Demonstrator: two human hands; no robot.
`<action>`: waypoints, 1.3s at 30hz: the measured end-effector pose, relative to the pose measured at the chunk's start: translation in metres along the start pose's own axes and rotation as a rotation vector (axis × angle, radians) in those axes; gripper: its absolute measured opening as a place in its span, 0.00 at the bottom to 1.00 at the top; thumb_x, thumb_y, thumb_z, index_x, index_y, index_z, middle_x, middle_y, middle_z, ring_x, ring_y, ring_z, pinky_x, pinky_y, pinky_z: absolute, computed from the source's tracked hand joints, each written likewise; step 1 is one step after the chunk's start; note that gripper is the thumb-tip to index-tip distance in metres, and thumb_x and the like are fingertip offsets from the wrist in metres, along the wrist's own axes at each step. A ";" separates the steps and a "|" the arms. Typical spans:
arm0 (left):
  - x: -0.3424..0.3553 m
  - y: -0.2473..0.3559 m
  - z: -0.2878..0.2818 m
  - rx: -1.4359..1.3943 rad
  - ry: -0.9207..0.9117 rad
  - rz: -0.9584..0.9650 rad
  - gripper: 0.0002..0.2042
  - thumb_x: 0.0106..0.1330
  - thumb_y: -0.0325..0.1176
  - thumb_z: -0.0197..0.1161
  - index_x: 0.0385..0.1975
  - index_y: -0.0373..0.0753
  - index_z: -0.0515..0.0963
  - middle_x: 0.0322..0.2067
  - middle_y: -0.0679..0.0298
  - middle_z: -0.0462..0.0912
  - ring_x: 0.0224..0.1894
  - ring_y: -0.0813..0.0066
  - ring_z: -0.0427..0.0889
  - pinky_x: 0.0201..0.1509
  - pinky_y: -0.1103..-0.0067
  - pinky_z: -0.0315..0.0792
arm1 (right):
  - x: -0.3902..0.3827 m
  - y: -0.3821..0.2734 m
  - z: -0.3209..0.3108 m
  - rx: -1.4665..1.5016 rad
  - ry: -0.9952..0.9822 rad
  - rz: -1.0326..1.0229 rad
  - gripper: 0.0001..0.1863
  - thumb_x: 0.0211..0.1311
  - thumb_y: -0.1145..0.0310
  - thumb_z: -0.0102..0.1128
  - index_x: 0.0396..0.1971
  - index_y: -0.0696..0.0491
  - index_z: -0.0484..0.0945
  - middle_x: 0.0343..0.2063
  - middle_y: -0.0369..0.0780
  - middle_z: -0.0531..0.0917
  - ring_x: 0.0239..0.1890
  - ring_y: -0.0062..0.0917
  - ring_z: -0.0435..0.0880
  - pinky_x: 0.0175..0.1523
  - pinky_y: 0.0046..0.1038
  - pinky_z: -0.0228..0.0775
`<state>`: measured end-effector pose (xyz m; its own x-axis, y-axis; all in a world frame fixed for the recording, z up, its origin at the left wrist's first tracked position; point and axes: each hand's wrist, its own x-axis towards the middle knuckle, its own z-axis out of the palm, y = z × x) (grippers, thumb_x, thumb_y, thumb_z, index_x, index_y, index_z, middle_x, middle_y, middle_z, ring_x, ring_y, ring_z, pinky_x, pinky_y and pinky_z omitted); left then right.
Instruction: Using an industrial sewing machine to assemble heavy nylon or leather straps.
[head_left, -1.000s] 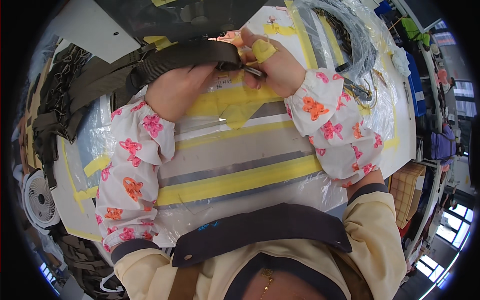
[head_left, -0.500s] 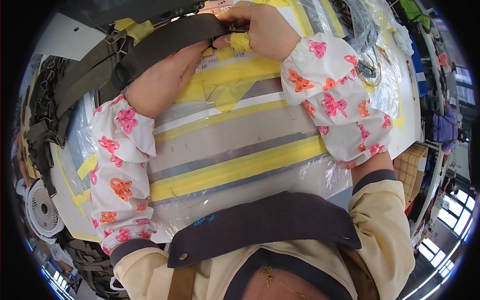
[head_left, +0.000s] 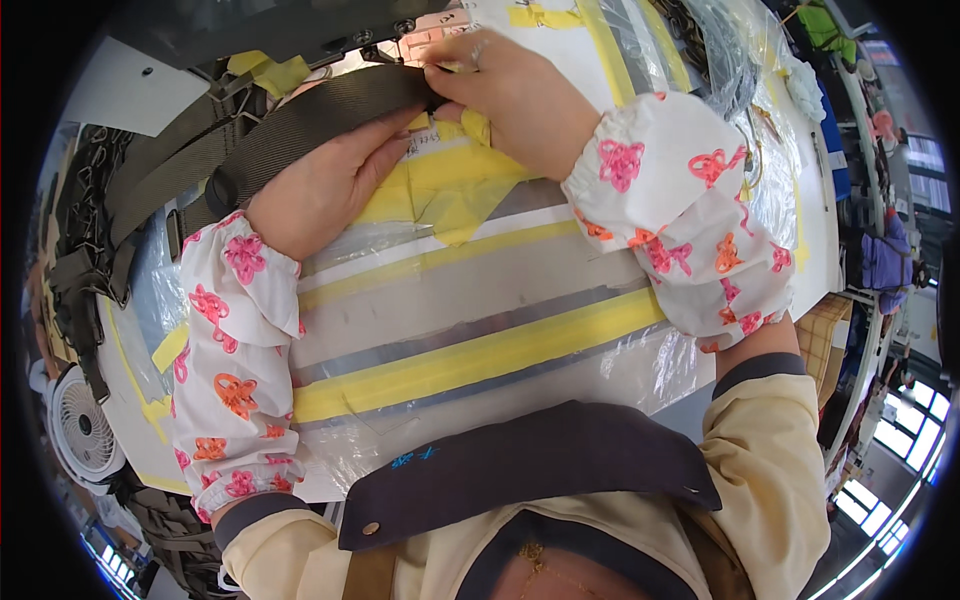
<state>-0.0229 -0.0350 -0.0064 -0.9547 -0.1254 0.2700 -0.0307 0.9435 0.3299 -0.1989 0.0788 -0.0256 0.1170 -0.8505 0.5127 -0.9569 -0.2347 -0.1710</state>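
Observation:
A wide dark olive webbing strap (head_left: 325, 118) arches from the left toward the middle, just in front of a dark machine body (head_left: 250, 30). My left hand (head_left: 325, 190) lies under and along the strap, its fingers closed on it near its right end. With thumb and fingers pinched, my right hand (head_left: 520, 100) grips that same end; yellow tape is wrapped on a finger. The exact fold of the strap between my fingertips is hidden. Metal hooks and more webbing (head_left: 180, 175) hang to the left of my left hand.
Yellow tape strips (head_left: 480, 350) and clear plastic film cover the white table (head_left: 820, 220). Dark straps with metal hooks (head_left: 85, 200) pile up at the left edge. A white fan (head_left: 85, 425) stands lower left. Crumpled plastic (head_left: 735, 60) and a blue bin (head_left: 835, 150) are at the right.
My right hand has turned and shifted slightly right and down, its fingers still at the strap's end. The strap and my left hand have moved a little down.

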 end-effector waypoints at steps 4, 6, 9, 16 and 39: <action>-0.007 -0.001 0.007 -0.199 -0.017 -0.112 0.13 0.64 0.33 0.50 0.46 0.40 0.73 0.32 0.57 0.79 0.35 0.60 0.78 0.38 0.73 0.71 | -0.005 -0.007 0.001 0.157 0.111 0.005 0.14 0.42 0.77 0.60 0.34 0.58 0.78 0.38 0.42 0.80 0.43 0.34 0.78 0.40 0.25 0.74; -0.002 0.004 0.003 -0.089 -0.062 -0.150 0.10 0.61 0.31 0.52 0.42 0.39 0.73 0.32 0.58 0.79 0.35 0.61 0.78 0.34 0.71 0.72 | -0.003 -0.009 -0.007 0.035 0.042 -0.039 0.14 0.41 0.77 0.58 0.34 0.58 0.78 0.38 0.41 0.80 0.43 0.32 0.78 0.40 0.25 0.74; -0.008 0.009 0.005 0.177 0.019 -0.069 0.09 0.56 0.29 0.54 0.37 0.38 0.72 0.33 0.60 0.79 0.35 0.63 0.79 0.31 0.70 0.72 | 0.009 -0.026 -0.016 -0.196 -0.128 -0.066 0.14 0.40 0.76 0.57 0.33 0.59 0.78 0.38 0.40 0.80 0.43 0.30 0.77 0.40 0.24 0.74; 0.000 0.010 -0.002 0.371 0.276 0.187 0.14 0.46 0.26 0.58 0.35 0.36 0.78 0.40 0.63 0.79 0.42 0.69 0.76 0.43 0.77 0.72 | 0.002 -0.027 -0.011 -0.192 -0.084 -0.053 0.14 0.39 0.74 0.56 0.32 0.60 0.77 0.40 0.40 0.78 0.45 0.28 0.74 0.44 0.27 0.72; -0.003 -0.002 0.005 0.059 0.221 -0.085 0.14 0.49 0.23 0.59 0.37 0.43 0.79 0.42 0.62 0.78 0.42 0.64 0.77 0.39 0.73 0.66 | 0.006 -0.031 -0.016 -0.217 -0.070 0.066 0.12 0.40 0.74 0.58 0.31 0.53 0.79 0.41 0.34 0.79 0.44 0.24 0.74 0.56 0.41 0.59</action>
<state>-0.0217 -0.0352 -0.0129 -0.8601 -0.2631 0.4370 -0.1318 0.9422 0.3080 -0.1727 0.0888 -0.0034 0.0629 -0.8932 0.4453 -0.9970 -0.0768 -0.0132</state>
